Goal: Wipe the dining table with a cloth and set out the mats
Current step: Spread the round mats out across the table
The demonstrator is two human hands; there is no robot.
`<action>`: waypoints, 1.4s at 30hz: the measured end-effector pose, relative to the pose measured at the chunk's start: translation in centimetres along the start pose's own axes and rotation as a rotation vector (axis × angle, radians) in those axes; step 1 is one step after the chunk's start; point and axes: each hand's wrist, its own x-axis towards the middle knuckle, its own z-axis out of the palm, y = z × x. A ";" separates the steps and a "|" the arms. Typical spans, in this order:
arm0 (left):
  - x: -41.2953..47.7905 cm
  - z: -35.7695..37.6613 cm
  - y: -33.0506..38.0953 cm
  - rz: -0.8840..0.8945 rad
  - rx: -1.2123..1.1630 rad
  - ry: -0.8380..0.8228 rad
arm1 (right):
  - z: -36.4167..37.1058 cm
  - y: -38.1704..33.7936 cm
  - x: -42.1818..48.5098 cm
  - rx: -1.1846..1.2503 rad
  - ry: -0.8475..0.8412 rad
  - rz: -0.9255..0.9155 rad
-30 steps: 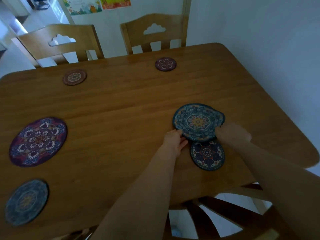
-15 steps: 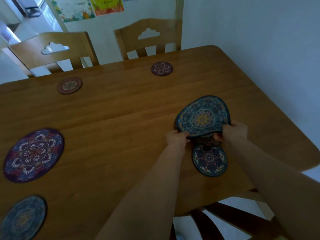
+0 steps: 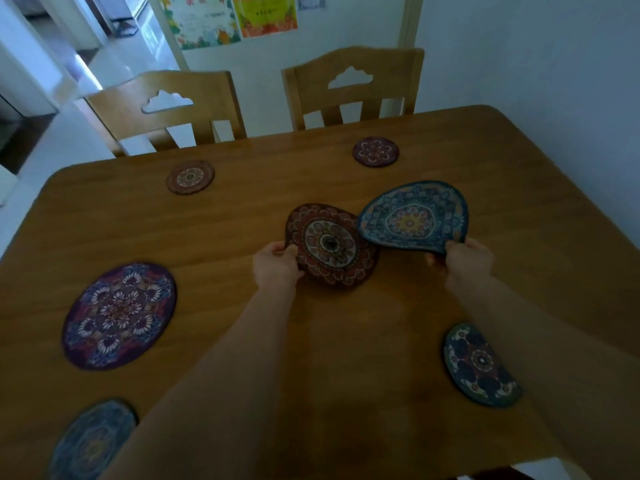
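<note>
Red and blue mats are being held, one in each hand. The left hand (image 3: 275,266) is pinching the near edge of the red mat (image 3: 330,249), which is sitting low over the wooden table (image 3: 242,216); I cannot tell if it is touching the wood. The right hand (image 3: 464,261) is gripping the edge of the blue mat (image 3: 414,218) and lifting it up, so it is bending. The two mats are overlapping a little.

Other mats are lying flat around them: a dark blue mat (image 3: 479,365) near the right arm, a big purple mat (image 3: 119,315) on the left, a faded blue mat (image 3: 93,441) at the near left, and two small round mats (image 3: 190,177) by the chairs (image 3: 180,102).

I think the laying-out step is going on, and no cloth is showing. Next, each mat is needing its own bare spot, laid flat and apart.
</note>
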 end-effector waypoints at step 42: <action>3.7 -12.9 -4.0 0.026 0.090 0.282 | 8.7 9.4 -5.4 -0.573 -0.189 -0.099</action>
